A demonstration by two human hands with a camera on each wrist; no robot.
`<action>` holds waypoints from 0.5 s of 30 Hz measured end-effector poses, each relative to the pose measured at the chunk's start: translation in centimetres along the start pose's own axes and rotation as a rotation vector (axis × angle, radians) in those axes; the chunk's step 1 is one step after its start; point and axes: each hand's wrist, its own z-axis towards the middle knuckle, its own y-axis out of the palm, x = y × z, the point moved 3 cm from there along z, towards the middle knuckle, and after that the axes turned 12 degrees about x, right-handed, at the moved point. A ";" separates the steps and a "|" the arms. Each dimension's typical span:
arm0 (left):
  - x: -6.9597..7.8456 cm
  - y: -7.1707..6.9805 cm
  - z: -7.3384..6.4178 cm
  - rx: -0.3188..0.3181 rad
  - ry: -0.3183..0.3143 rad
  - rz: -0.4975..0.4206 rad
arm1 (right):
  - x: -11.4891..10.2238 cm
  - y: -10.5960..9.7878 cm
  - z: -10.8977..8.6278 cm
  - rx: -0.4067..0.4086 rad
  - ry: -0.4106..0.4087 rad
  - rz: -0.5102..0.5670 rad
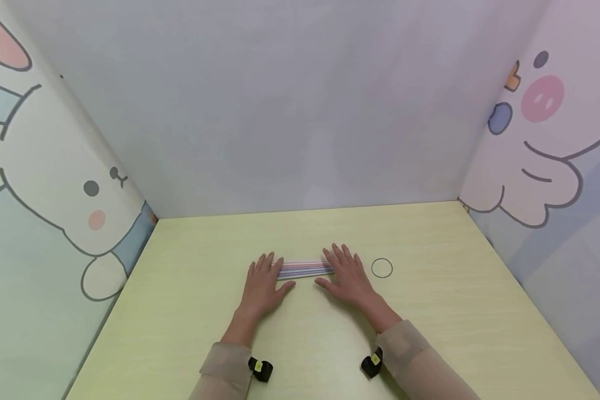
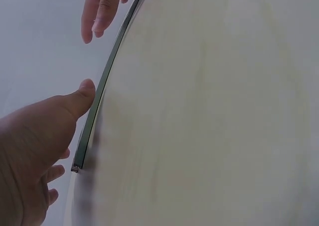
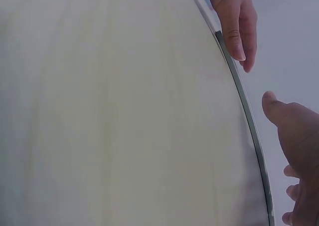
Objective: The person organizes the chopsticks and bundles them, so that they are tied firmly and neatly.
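Note:
Several thin coloured sticks [image 1: 305, 270], in pink, white, purple and blue tones, lie side by side across the table. My left hand [image 1: 262, 286] rests at their left end, fingers spread and thumb out. My right hand [image 1: 349, 278] lies over the right end in much the same way. Both hands cover the stick ends in the head view. A dark green stick [image 2: 99, 91] forms the near edge of the row in the left wrist view. A thin dark ring [image 1: 382, 277] lies flat just right of my right hand.
The pale wooden table [image 1: 180, 333] meets a plain grey back wall [image 1: 305, 111]. Side panels carry a cartoon rabbit [image 1: 55, 183] on the left and a cartoon pig [image 1: 555, 128] on the right. Each sleeve has a small black wrist device.

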 end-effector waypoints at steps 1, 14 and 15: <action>0.0 0.1 0.1 -0.001 0.006 0.003 | 0.0 0.1 0.1 -0.008 -0.001 -0.004; 0.1 1.0 0.8 -0.032 0.031 0.005 | 0.0 0.7 0.3 -0.061 -0.040 0.024; 0.1 1.1 0.8 -0.037 0.031 0.009 | 0.0 0.7 0.3 -0.057 -0.049 0.023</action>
